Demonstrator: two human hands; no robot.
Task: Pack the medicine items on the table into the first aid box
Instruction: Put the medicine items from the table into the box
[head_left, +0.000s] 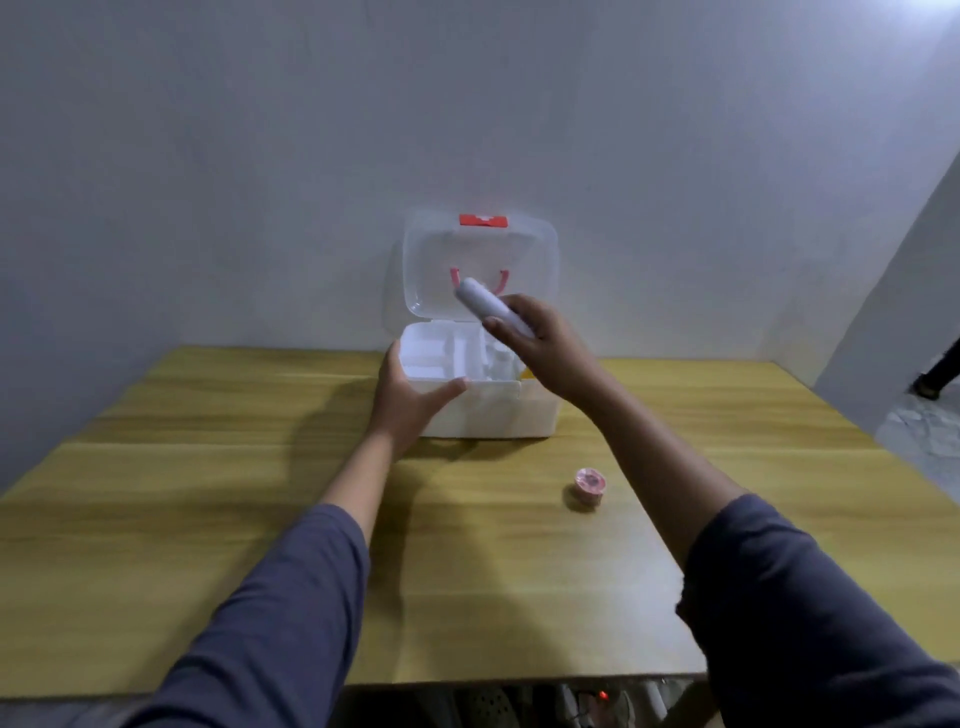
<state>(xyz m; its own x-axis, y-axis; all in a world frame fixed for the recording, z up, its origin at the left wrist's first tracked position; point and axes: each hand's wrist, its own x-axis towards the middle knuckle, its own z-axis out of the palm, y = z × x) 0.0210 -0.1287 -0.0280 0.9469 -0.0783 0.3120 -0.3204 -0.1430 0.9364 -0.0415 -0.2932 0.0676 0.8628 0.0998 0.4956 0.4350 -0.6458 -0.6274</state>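
The white first aid box (488, 415) stands open at the back of the wooden table, its clear lid (431, 270) with a red latch raised against the wall. My left hand (410, 400) grips the box's front left corner. My right hand (540, 345) is above the box's right side, shut on a white tube (485, 301) that points up and left. White items lie in the box's compartments. A pink tape roll (587, 488) sits on the table in front of the box, to the right.
The table (208, 493) butts against a plain white wall. Its front edge is near me, with cables and a red light (602, 695) underneath. A tiled floor (924, 436) shows at the right.
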